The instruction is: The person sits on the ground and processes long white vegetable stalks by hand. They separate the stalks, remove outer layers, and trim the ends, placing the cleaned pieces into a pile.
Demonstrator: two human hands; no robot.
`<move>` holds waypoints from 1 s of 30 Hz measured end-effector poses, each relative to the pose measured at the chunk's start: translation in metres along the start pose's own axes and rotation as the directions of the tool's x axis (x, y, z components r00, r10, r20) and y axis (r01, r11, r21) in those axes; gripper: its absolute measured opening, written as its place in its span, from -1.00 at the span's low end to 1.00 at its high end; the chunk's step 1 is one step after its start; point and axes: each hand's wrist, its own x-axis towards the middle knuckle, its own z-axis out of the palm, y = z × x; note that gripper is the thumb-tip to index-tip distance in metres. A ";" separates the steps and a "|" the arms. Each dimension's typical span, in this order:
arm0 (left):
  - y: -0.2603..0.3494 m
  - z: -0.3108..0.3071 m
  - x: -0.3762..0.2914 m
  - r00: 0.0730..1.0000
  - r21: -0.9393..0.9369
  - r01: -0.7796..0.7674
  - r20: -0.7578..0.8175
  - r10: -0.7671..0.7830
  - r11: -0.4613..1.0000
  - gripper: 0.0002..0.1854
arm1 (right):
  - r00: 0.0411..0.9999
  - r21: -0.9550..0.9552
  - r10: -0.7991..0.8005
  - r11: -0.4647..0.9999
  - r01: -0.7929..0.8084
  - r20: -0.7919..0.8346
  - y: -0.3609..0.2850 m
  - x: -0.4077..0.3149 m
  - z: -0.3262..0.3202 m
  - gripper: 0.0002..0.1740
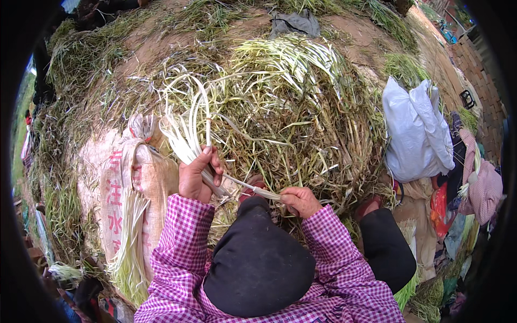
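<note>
A bundle of pale, long plant stalks (183, 135), perhaps garlic chives, is gripped in my left hand (200, 173). Its white ends fan up and to the left, and some stems loop over above them. My right hand (301, 201) pinches a thin whitish leaf or sheath (266, 193), which stretches across from the left hand above my dark-clad knee. Beyond both hands lies a large heap of untidy stalks and dry leaves (282, 117), with paler stems on its far side. A sorted bunch of pale stalks (133, 242) rests on a printed woven sack (115, 194) at the left.
A white plastic bag (416, 129) stands right of the heap. Behind the heap lies a grey cloth or bag (295, 24). More pale-green stalks (410, 258) lie beside my right leg. A checked pinkish cloth (484, 194) is at the far right, and part of another person shows at the lower left.
</note>
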 end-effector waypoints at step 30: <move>-0.020 0.021 -0.024 0.977 0.255 0.019 0.199 -0.072 0.967 -0.81 | 0.873 -0.341 -0.428 0.877 0.339 -0.234 -0.111 0.052 0.056 -0.92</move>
